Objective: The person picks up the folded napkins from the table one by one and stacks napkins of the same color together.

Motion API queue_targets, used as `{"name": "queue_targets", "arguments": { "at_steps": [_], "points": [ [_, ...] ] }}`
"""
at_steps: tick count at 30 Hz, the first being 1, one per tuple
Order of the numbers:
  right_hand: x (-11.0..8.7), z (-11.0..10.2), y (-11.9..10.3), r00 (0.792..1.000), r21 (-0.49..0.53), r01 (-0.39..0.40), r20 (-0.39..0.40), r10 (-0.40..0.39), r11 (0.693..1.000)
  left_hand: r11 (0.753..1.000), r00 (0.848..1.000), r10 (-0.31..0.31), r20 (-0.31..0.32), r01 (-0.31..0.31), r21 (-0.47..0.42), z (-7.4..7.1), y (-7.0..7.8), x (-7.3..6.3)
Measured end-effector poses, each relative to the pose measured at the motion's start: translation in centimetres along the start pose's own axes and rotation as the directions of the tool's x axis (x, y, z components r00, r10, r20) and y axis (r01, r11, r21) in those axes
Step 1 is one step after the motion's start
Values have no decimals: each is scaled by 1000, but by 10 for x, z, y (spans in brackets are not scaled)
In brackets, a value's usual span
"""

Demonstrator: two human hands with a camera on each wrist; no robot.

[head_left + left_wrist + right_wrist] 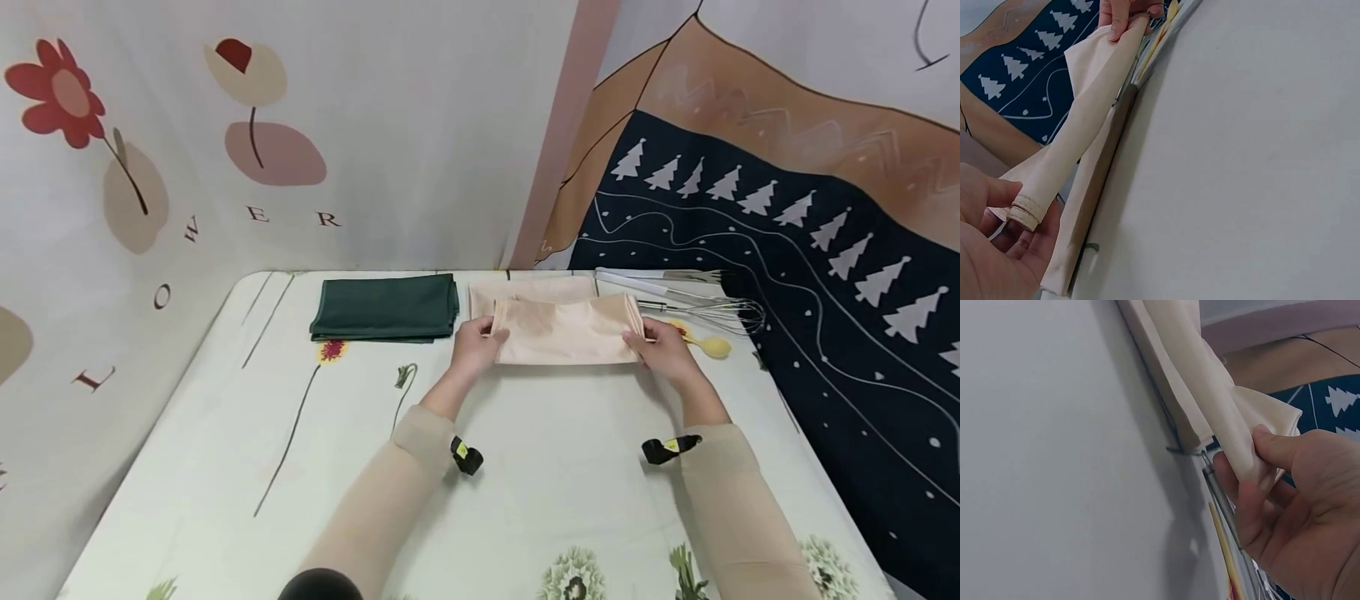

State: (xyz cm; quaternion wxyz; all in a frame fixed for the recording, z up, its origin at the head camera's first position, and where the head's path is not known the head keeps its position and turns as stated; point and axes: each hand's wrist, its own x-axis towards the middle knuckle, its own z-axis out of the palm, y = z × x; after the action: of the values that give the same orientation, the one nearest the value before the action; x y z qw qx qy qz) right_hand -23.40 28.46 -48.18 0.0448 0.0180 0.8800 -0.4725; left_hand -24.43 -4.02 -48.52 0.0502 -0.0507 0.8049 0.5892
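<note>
A folded peach-coloured cloth point(567, 332) is held up above the table between both hands. My left hand point(477, 348) pinches its left end, thumb on top, as the left wrist view shows at the stitched edge of the cloth point(1047, 181). At the other end, my right hand point(663, 352) pinches the cloth's right edge; in the right wrist view the thumb and fingers of the right hand point(1304, 500) close on it. Behind and below lies a second folded peach cloth point(532, 288), partly hidden by the raised one.
Left of the cloths lies a folded dark green cloth point(384, 308). At the back right are a wire whisk point(731, 315), a yellow spoon point(714, 347) and white-handled utensils point(637, 283). A flower-printed cover point(360, 500) spreads over the table, with printed curtains behind.
</note>
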Motion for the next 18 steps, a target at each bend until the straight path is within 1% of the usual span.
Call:
{"name": "queue_targets", "arguments": {
  "at_steps": [5,11,18],
  "points": [
    [15,6,-6,999,11,35,-12,-35,999,999,1000,26,-8,-26,27,-8,0,12],
    [31,13,-13,1000,37,21,-22,-20,999,998,1000,24,-18,-23,65,-14,0,23],
    [52,20,-28,999,46,12,-46,-10,999,996,999,30,-29,-27,80,-21,6,39]
  ]
}}
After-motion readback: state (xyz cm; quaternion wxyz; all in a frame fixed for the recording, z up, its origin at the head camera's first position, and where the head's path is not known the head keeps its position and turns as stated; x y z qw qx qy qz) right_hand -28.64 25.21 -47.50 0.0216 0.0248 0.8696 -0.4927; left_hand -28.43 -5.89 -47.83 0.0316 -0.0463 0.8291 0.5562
